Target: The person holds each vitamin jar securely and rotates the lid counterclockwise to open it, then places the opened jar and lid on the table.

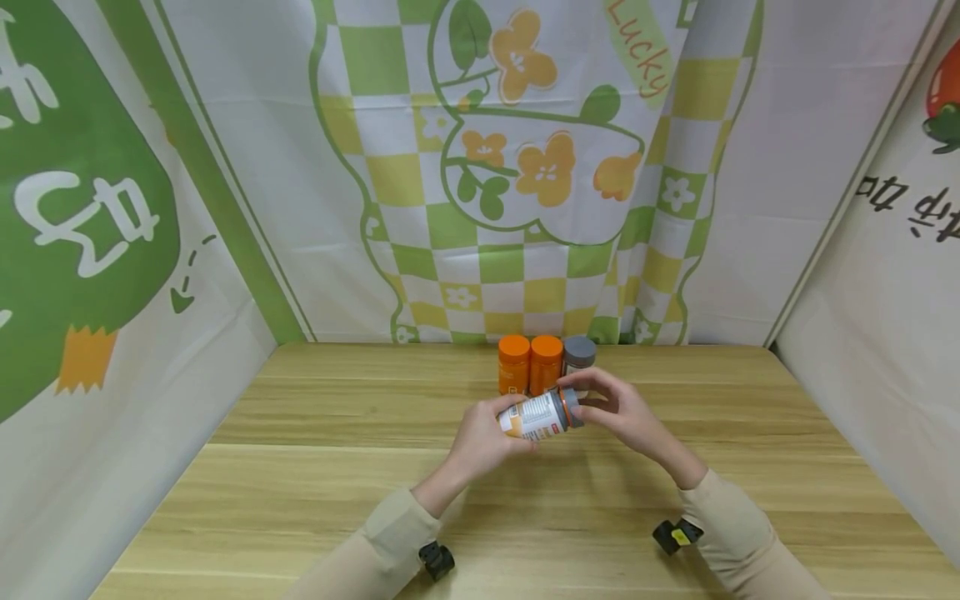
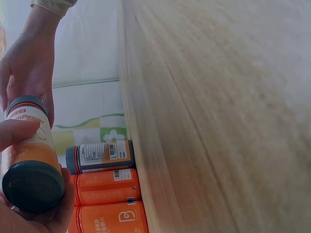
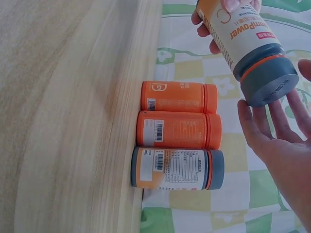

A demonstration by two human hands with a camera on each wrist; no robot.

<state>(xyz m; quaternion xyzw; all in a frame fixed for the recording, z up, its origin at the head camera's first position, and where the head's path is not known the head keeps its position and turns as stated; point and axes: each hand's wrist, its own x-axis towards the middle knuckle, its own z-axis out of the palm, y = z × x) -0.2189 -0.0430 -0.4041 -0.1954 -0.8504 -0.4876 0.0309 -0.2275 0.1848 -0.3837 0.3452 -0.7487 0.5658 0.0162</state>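
Note:
My left hand (image 1: 487, 437) grips a supplement bottle (image 1: 534, 417) by its body, holding it tilted above the table. Its label is white and orange, and an orange ring runs below its dark grey cap (image 3: 269, 80). Around that cap end is my right hand (image 1: 618, 408), its fingers spread and only slightly bent. In the right wrist view the fingertips (image 3: 247, 110) meet the cap's edge, while the thumb stands a little apart from it. The cap sits on the bottle.
Behind the hands, two orange bottles (image 1: 513, 365) (image 3: 177, 130) and a grey-capped bottle (image 3: 175, 168) stand upright in a row on the wooden table (image 1: 337, 475). A patterned curtain (image 1: 480, 275) hangs at the table's back edge.

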